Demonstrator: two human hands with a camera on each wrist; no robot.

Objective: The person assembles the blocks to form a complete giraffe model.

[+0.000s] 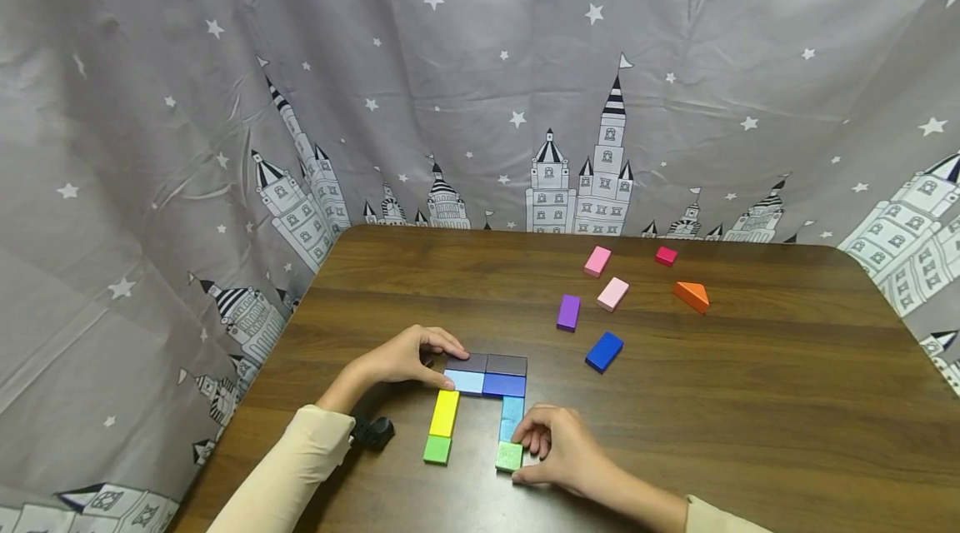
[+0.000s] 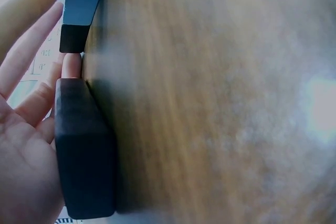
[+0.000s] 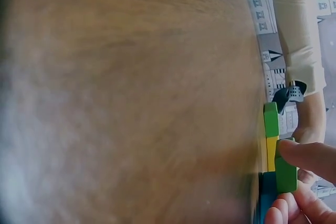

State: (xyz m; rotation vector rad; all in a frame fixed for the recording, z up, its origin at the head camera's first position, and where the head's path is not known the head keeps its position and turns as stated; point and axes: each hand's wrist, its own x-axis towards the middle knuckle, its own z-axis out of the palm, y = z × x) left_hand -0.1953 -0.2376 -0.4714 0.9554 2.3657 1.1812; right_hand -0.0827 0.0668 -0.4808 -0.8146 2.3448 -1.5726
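The right hand pinches a green block at the near end of the sky-blue block. The left hand, thumb and fingers parted, touches the light-blue block and dark grey block. The two-legged layout between the hands looks mostly built; beyond the right hand, a blue block, purple block and orange triangle, among others, lie unplaced.

Head view overlooks the tabletop; wrist views skim it closely.

The tabletop looks like grained wood with a soft gloss; the curtain is creased, matt cloth, the blocks appear smooth, and the sleeves are matt cloth.
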